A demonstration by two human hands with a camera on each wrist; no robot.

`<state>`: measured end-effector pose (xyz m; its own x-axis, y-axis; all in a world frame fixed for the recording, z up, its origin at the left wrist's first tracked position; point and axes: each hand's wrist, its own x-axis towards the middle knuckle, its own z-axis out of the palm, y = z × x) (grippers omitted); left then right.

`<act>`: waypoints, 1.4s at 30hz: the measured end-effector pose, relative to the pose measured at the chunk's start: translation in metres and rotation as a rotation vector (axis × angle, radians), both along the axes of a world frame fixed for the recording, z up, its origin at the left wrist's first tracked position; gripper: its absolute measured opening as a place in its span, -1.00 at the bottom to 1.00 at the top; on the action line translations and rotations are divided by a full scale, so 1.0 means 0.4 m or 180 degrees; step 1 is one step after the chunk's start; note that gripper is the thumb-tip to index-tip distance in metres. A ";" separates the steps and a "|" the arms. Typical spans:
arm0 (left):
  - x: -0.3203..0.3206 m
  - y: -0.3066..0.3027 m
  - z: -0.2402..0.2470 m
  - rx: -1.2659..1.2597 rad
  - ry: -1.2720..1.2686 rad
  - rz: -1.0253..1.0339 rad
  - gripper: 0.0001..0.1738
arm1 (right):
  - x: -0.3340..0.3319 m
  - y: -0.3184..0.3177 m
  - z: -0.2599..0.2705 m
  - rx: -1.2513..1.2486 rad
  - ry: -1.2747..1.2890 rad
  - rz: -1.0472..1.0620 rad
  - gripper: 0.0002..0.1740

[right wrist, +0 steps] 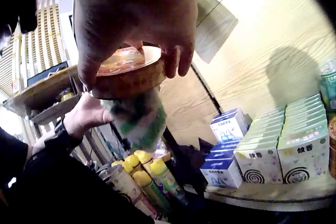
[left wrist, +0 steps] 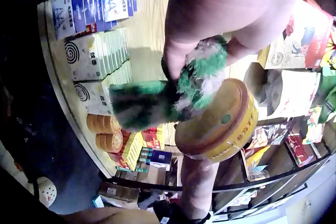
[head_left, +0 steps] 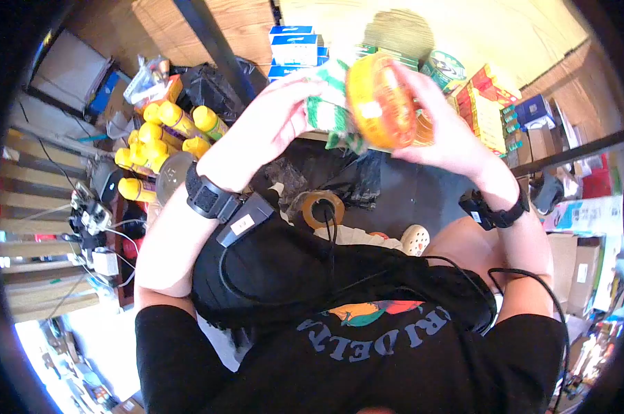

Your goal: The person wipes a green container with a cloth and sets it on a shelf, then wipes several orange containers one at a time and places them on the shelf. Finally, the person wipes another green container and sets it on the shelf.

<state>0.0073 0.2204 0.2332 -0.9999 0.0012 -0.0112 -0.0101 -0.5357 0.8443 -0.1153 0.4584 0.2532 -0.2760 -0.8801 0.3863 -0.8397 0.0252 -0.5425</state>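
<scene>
My right hand (head_left: 453, 127) grips a round, flat tin (head_left: 381, 103), yellow at the side with an orange-red printed lid, by its rim. It is held up on edge over the shelf front. In my left hand (head_left: 267, 131) is a fluffy green-and-white striped cloth (head_left: 328, 107), bunched against the face of the tin turned toward that hand. The left wrist view shows the cloth (left wrist: 152, 103) hanging loose past the fingers and the tin's plain yellowish underside (left wrist: 212, 121). Seen from the right wrist, the fingers span the tin (right wrist: 131, 77), with the cloth (right wrist: 139, 121) below it.
Blue-and-white boxes (head_left: 295, 50) and green-white boxes (right wrist: 257, 153) stand in rows on the wooden shelf. Orange round tins (left wrist: 107, 141) sit beside yellow-red packs (head_left: 481, 114). Yellow-capped spray cans (head_left: 177, 119) are grouped at left. A tape roll (head_left: 324, 209) lies low in front of me.
</scene>
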 end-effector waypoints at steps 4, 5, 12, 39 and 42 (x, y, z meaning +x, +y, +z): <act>-0.035 0.035 0.002 -0.0645 -0.0007 -0.0045 -0.58 | -0.005 0.019 -0.024 0.0221 -0.0407 0.0011 0.18; -0.035 0.024 -0.003 -0.0781 0.0029 0.0012 -0.60 | -0.033 0.026 -0.040 0.0205 -0.0441 -0.0009 0.19; -0.030 0.073 0.046 -0.1180 0.0609 0.1111 -0.64 | -0.097 0.059 -0.059 0.0095 -0.4215 0.0545 -0.30; -0.034 0.080 0.005 -0.0108 -0.0536 0.0010 -0.62 | -0.016 -0.007 -0.105 -0.0441 -0.0564 -0.0141 0.08; -0.042 0.059 -0.010 -0.0277 -0.0533 -0.0075 -0.61 | -0.033 -0.008 -0.107 -0.0643 -0.0381 -0.0542 0.12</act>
<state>-0.0095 0.2438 0.2290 -0.9838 0.0163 -0.1787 -0.1662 -0.4587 0.8729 -0.1285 0.4553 0.2103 -0.4675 -0.7257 0.5047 -0.7622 0.0418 -0.6459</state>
